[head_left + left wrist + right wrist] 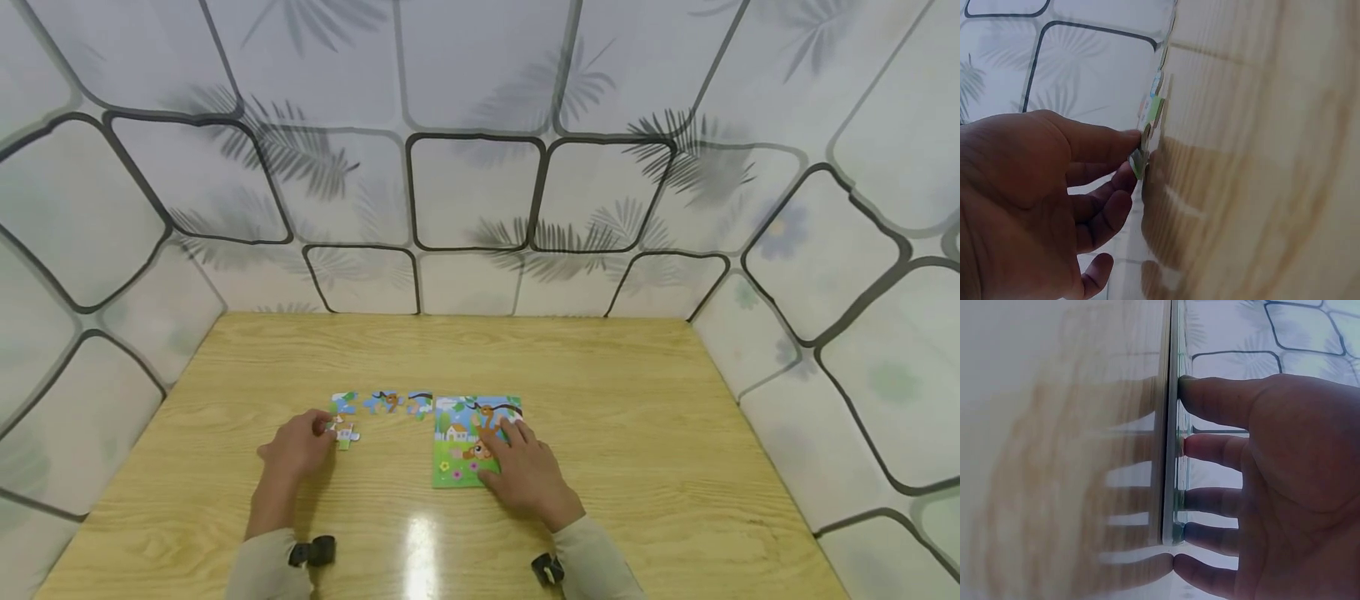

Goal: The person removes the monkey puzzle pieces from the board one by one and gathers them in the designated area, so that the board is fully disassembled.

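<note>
My right hand (525, 475) presses flat, fingers straight, on the puzzle board (450, 467); my left hand (298, 448) pinches a loose piece (347, 435), bare table (637, 400) beyond.

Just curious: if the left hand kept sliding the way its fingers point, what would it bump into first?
Probably the small loose jigsaw piece that the left hand pinches; beyond it, likely the assembled colourful puzzle board.

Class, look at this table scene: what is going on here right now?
A person is working a small jigsaw on a wooden table. The right hand presses flat, straight fingers on the mostly assembled puzzle. The left hand pinches a loose piece at its edge. Three more loose pieces lie in a row just beyond, left of the puzzle.
</note>
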### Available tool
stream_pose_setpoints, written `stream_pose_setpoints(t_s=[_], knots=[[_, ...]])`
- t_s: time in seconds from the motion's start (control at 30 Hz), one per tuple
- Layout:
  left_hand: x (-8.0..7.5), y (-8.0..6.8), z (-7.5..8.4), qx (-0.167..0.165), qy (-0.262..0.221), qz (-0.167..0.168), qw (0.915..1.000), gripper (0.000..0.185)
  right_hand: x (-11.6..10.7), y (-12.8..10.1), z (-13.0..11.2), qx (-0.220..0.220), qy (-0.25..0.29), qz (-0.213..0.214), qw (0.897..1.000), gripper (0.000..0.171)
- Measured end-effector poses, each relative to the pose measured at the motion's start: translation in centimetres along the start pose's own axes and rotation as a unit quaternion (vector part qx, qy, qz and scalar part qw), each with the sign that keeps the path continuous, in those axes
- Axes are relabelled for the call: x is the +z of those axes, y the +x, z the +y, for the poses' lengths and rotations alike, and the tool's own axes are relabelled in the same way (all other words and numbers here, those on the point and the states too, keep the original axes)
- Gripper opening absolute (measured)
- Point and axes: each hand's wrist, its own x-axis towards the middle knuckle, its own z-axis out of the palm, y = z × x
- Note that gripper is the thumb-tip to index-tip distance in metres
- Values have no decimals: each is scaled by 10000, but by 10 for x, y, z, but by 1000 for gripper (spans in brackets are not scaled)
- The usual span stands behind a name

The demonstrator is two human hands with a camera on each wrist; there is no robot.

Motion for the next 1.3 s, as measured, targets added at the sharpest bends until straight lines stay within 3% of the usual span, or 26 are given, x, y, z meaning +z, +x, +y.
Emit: stream_pose_setpoints(t_s=[0.37,0.53,0.7,0.87,1.03,1.3], knots=[[1,0,3,-1,120,110,9999,39,-2,-1,-1,45,36,-38,10000,59],[7,-5,7,355,-307,180,9987,41,-1,-1,-3,50,59,-62,10000,58],[23,-8,28,892,-642,142,9938,38,-1,-2,-3,69,-44,34,10000,58],[41,-11,52,1418,-451,184,9887,34,0,-3,-2,138,-5,107,9998,59],[56,-16,70,1650,-322,191,9856,30,1,-4,-2,163,186,145,9996,61],[69,-21,100,1839,-125,-123,9828,37,0,-7,1,638,249,192,9975,62]])
